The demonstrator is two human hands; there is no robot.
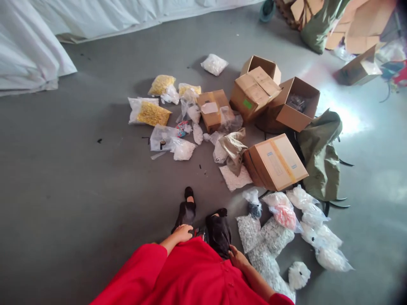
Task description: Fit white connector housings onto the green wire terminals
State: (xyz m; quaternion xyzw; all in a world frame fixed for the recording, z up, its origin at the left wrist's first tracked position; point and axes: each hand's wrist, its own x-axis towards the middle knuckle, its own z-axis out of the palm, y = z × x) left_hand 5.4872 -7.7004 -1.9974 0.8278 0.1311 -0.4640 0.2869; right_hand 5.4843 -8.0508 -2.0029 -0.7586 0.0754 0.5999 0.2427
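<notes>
1. Bearings are from the middle of the view. At 6 o'clock, the left hand (183, 233) lies on the dark trousers (219, 239), fingers close together over the knee. The right hand (238, 258) bends its fingers against the other leg. Whether either pinches cloth cannot be told. The posture appears to be simple support.
2. Nearest the right hand, at 4 to 5 o'clock, lie clear plastic bags of white pieces (267, 254) on the grey floor (95, 203), seemingly grouped within reach. A clear bag with pink contents (284, 216) lies at 4 o'clock.
3. At 3 o'clock, a tan cardboard box with yellow tape (276, 163) sits tilted, presumably on something beneath. Beside it slumps an olive cloth sack (321, 161). Both obstruct the way from those bags to the open brown carton with dark contents (294, 120) at 2 o'clock. Black straps (340, 206) near the sack could snag a foot.
4. At 10 o'clock, clear bags of yellow pieces (154, 113) lie apart from the cartons, perhaps sorted by colour.
5. Farther off: flattened cardboard (365, 25) at 1 to 2 o'clock, white draped sheeting (28, 46) at 10 to 11.
</notes>
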